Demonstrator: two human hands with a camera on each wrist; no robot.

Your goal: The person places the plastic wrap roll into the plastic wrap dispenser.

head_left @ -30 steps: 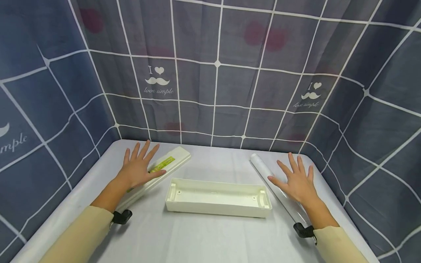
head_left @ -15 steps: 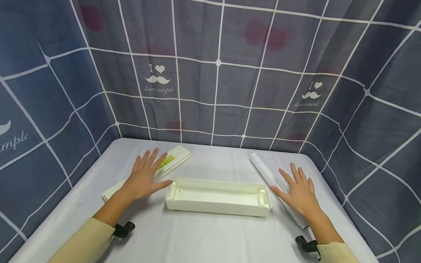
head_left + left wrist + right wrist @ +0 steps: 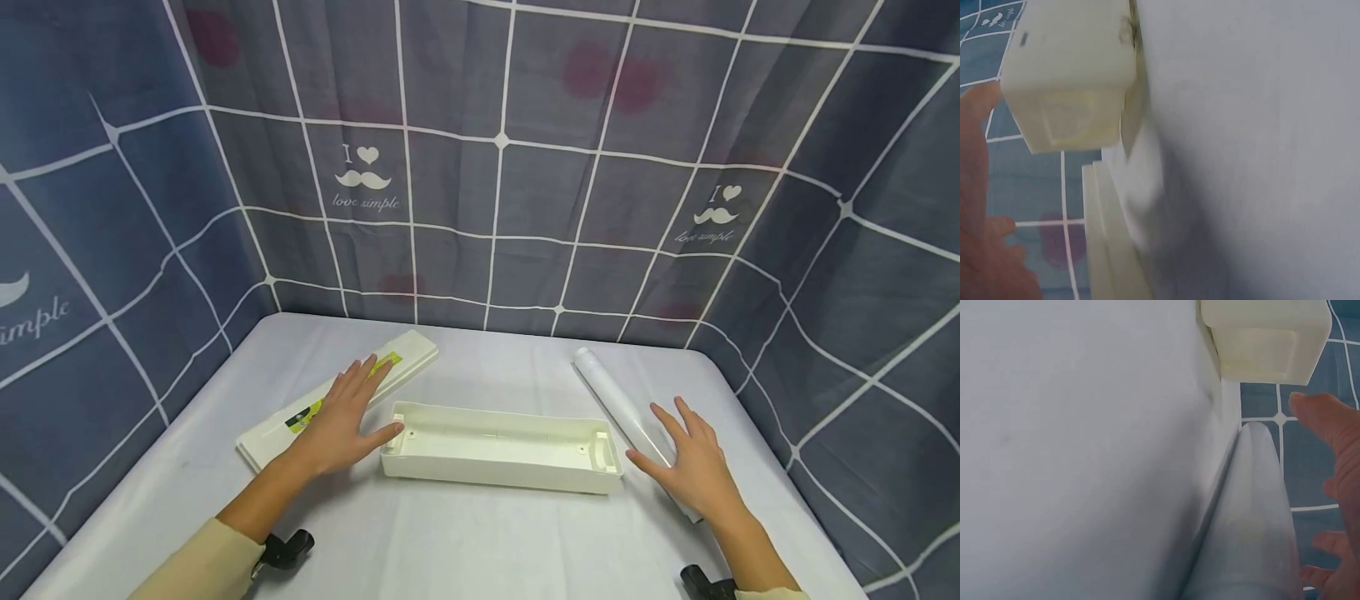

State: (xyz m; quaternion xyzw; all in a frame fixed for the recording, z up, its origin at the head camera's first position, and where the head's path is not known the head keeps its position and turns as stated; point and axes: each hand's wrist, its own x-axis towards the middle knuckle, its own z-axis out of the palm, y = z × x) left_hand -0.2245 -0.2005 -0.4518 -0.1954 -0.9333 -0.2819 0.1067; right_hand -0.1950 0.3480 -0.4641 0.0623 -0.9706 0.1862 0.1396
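Observation:
An open cream plastic box (image 3: 502, 475), long and shallow, sits mid-table with small fittings inside its ends. My left hand (image 3: 337, 429) is held with fingers straight; its thumb tip overlaps the box's left end, and whether they touch I cannot tell. Behind that hand lies a flat cream lid (image 3: 270, 429) with a green label, partly covered by the hand. To the right, a roll of clear plastic wrap (image 3: 618, 400) lies slantwise. Over its near part hovers my right hand (image 3: 693, 471), fingers spread, holding nothing. The right wrist view shows the roll (image 3: 1244, 531) beside the thumb.
A white cloth (image 3: 480, 550) covers the table. Dark blue-grey checked curtains (image 3: 450, 192) enclose it at the back and both sides. Black wrist cameras (image 3: 288, 550) are strapped to both forearms.
My left hand has moved right and nearer, off the lid's middle toward the box's left end. My right hand has drawn back toward me. The box, lid and roll lie as before.

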